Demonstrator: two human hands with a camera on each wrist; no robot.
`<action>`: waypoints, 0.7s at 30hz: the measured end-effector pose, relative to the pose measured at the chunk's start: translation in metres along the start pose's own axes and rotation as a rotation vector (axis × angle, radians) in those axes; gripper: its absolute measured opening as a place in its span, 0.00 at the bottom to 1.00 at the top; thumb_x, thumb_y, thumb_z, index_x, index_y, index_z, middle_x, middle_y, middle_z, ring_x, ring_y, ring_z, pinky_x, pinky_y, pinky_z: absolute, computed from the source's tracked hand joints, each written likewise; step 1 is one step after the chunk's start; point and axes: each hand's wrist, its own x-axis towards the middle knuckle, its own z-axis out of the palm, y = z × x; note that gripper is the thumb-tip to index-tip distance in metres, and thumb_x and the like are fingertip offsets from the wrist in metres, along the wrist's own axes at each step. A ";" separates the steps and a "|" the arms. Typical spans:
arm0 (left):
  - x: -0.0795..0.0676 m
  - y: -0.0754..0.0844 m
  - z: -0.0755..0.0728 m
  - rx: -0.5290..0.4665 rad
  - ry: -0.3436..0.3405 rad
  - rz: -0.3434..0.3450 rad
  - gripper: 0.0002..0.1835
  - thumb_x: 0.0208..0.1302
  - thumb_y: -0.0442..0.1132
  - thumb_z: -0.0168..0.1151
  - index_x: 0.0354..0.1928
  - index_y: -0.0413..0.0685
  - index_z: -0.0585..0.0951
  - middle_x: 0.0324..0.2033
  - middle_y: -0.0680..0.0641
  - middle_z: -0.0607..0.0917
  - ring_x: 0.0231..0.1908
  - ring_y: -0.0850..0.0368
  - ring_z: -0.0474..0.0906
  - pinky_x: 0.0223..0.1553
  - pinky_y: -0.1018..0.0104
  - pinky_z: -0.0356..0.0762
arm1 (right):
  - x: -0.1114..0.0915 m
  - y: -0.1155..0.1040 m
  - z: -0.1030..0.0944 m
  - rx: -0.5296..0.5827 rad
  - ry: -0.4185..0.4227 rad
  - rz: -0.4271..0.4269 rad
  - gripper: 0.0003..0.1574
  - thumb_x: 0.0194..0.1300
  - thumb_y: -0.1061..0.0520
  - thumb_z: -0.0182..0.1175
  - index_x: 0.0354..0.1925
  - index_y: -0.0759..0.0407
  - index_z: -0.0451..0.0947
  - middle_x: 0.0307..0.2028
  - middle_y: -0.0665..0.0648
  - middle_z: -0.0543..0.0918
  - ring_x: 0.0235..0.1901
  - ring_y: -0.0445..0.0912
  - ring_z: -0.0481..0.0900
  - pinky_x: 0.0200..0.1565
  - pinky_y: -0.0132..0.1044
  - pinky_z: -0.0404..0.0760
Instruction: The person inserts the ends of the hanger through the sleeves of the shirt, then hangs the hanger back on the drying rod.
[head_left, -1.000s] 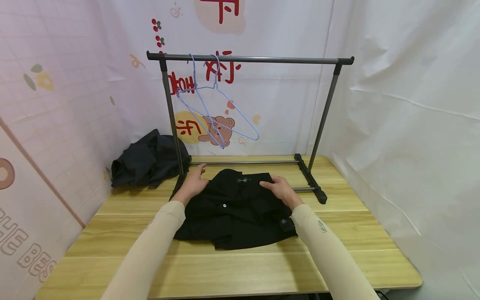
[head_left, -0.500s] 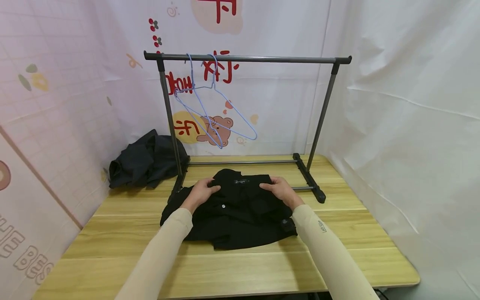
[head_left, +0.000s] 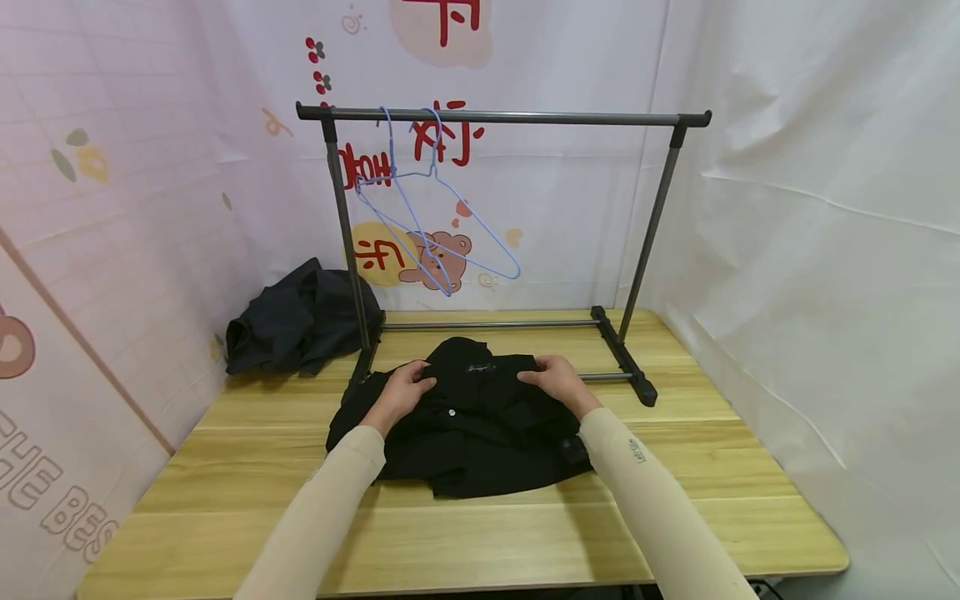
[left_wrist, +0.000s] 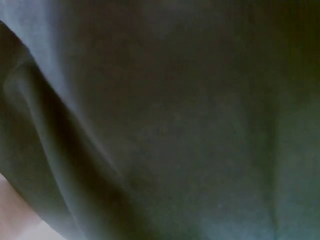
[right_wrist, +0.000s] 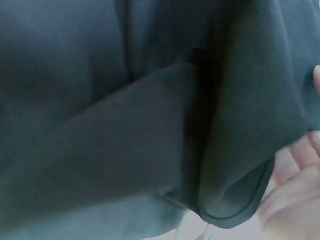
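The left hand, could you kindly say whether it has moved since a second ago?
Yes: the left hand has moved rightward and nearer the person, judged against the rack's left upright.

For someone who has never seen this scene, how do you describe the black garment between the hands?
On the wooden table, find the gray clothes rack, then look at its near side. There lies the black garment, its far part held by the left hand and the right hand. Unlike the dark bundle by the rack's left end, it shows a small white button.
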 end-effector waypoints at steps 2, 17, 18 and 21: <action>0.000 -0.001 0.000 0.011 0.005 0.000 0.22 0.75 0.37 0.55 0.67 0.39 0.71 0.67 0.35 0.70 0.68 0.38 0.63 0.64 0.42 0.63 | 0.001 -0.004 -0.004 -0.014 0.017 -0.010 0.37 0.70 0.47 0.62 0.68 0.65 0.68 0.65 0.67 0.72 0.63 0.61 0.71 0.62 0.55 0.70; 0.001 0.001 0.002 0.037 0.007 -0.004 0.21 0.74 0.36 0.56 0.66 0.40 0.73 0.66 0.35 0.71 0.67 0.37 0.64 0.64 0.41 0.64 | 0.015 -0.081 -0.050 0.033 0.114 -0.184 0.50 0.65 0.29 0.58 0.74 0.55 0.61 0.68 0.60 0.69 0.67 0.56 0.66 0.64 0.55 0.67; 0.002 0.001 0.002 0.034 0.007 -0.006 0.21 0.74 0.36 0.56 0.66 0.40 0.73 0.66 0.35 0.71 0.67 0.38 0.65 0.64 0.42 0.64 | 0.014 -0.090 -0.053 0.033 0.117 -0.194 0.51 0.65 0.28 0.57 0.74 0.54 0.61 0.68 0.60 0.69 0.67 0.55 0.66 0.64 0.55 0.67; 0.002 0.001 0.002 0.034 0.011 -0.002 0.20 0.74 0.36 0.57 0.65 0.41 0.74 0.64 0.36 0.73 0.66 0.39 0.66 0.63 0.42 0.65 | 0.016 -0.118 -0.062 0.023 0.146 -0.227 0.53 0.65 0.26 0.55 0.75 0.54 0.60 0.69 0.59 0.68 0.67 0.54 0.66 0.64 0.53 0.67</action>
